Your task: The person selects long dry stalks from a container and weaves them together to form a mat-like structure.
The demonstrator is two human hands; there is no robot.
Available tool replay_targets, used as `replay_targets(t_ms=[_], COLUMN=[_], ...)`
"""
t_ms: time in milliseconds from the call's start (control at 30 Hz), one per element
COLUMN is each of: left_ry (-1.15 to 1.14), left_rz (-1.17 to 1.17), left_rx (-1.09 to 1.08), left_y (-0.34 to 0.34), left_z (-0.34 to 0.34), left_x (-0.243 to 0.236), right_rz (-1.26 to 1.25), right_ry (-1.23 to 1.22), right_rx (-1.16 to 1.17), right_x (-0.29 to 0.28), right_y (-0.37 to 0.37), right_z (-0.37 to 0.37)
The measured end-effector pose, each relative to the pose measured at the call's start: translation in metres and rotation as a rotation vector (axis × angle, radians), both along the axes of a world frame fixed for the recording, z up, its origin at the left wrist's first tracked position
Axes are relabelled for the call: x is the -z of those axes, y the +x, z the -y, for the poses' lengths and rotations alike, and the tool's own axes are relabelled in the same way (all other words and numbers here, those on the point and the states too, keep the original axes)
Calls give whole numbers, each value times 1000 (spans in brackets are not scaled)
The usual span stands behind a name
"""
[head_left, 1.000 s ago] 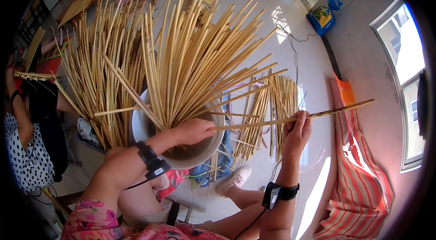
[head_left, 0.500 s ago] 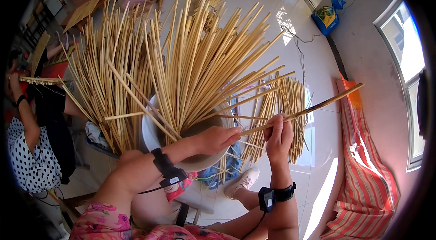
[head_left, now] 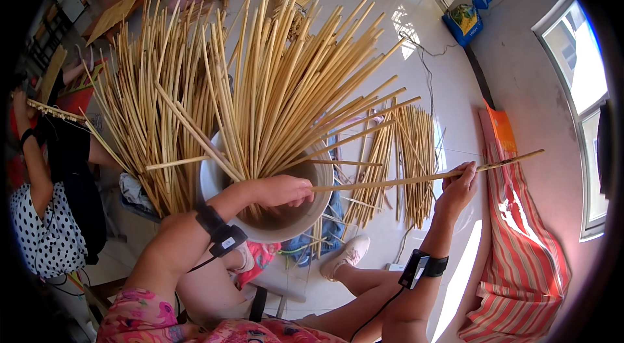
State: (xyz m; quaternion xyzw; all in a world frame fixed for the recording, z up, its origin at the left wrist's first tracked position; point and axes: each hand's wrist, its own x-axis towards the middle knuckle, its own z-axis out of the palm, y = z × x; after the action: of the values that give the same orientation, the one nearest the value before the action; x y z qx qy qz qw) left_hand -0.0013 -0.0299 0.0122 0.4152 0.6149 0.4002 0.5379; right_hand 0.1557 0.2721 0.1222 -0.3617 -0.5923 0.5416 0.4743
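One long, dry, straw-coloured stalk (head_left: pixel 383 183) stretches between my hands, with dark patches toward its right end. My left hand (head_left: pixel 285 191) is closed on the stalk's left end, above the rim of a whitish bucket (head_left: pixel 318 210). Farther along, my right hand (head_left: pixel 459 185) grips it near the right end, which sticks out past the fingers. A thick fan of similar stalks (head_left: pixel 286 96) stands upright and leaning in the bucket. Left of it, another dense bunch of stalks (head_left: pixel 156 102) rises from a second container, mostly hidden.
Cut stalks (head_left: pixel 416 161) lie in piles on the tiled floor to the right. A striped red cloth (head_left: pixel 520 258) lies against the right wall below a window. At the left, another person in a polka-dot garment (head_left: pixel 45 226) holds a strip of joined stalks (head_left: pixel 55 111).
My right hand has slid outward to the right along the stalk, widening the gap between my hands. My left hand has drawn back to the left, still on the stalk's end.
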Motion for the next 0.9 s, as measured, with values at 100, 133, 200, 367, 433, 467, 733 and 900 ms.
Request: replay_targets(t_ms=[100, 133, 200, 367, 433, 467, 733, 900], left_ry=[29, 42, 61, 60, 17, -36, -206, -582], left_rz=[79, 93, 64, -18, -83, -143, -486, -927], left_rx=[-19, -30, -72, -196, -258, -251, -354, -31], left_y=[-10, -12, -14, -15, -12, -10, -1, 4], left_z=[5, 6, 6, 4, 1, -3, -5, -10], left_x=[-11, -14, -13, 4, 16, 17, 96, 89], right_rz=[24, 19, 10, -22, -27, -14, 99, 298], right_ry=[-14, -27, -53, -58, -67, -53, 210, 466], right_rx=[52, 49, 38, -92, -141, -140, -514, -724], right_x=[-4, -5, -4, 1, 3, 5, 19, 13], right_y=[5, 6, 7, 2, 0, -1, -15, -17], right_z=[-6, -7, -7, -4, -1, 0, 45, 82])
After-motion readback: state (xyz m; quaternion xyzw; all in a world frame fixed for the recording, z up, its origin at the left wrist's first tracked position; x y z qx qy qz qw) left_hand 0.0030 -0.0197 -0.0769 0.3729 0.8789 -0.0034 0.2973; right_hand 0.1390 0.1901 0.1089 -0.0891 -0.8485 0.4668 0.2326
